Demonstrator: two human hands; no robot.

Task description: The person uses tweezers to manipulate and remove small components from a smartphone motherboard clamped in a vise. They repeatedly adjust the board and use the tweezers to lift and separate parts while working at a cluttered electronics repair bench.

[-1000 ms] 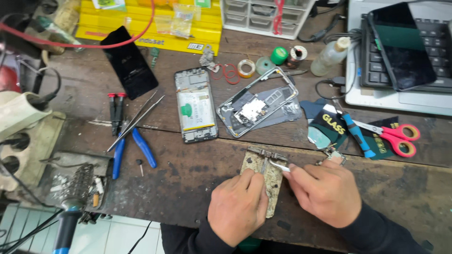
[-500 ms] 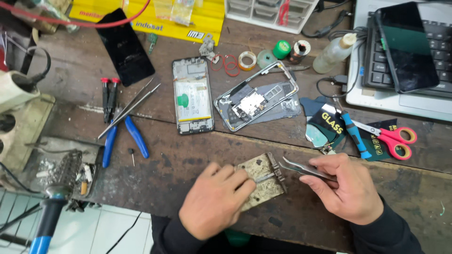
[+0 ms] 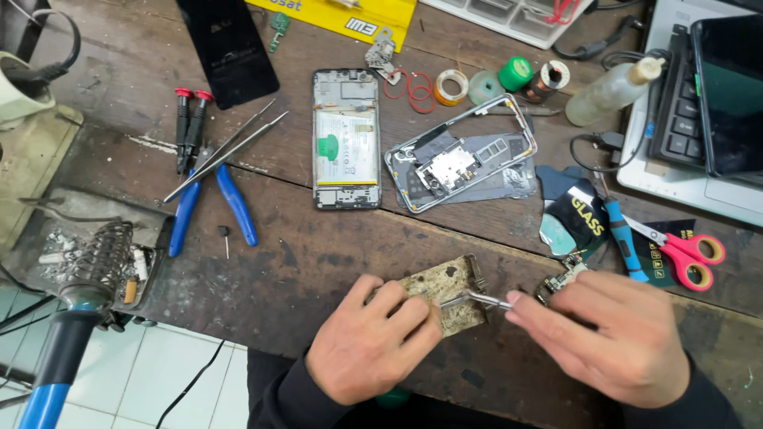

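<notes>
Item: worn metal plate [image 3: 447, 295], lying at the near edge of the bench [image 3: 318, 254], its left part under the left hand's fingers. Left hand [image 3: 369, 342] is pressing down on the plate, fingers curled together on its near-left corner. Right hand [image 3: 604, 338] is pinching tweezers [image 3: 475, 299], thumb and forefinger clamped on the shanks; the tips are reaching left to the plate's middle, just beside the left fingertips. What the tips are gripping is too small to tell. A small circuit board [image 3: 561, 279] is lying just behind the right knuckles. Farther beyond the fingers: an opened phone [image 3: 346, 139] with its battery showing, a stripped phone frame [image 3: 461, 155], red-handled scissors [image 3: 683, 253] to the right, blue pliers [image 3: 208, 205] and a second pair of tweezers [image 3: 226, 151] to the left. Risk, as judged: the plate is sitting close to the bench edge, so a slip of the tweezers could be flicking a small part off onto the floor; loosened left-hand pressure could be letting the plate skid.
</notes>
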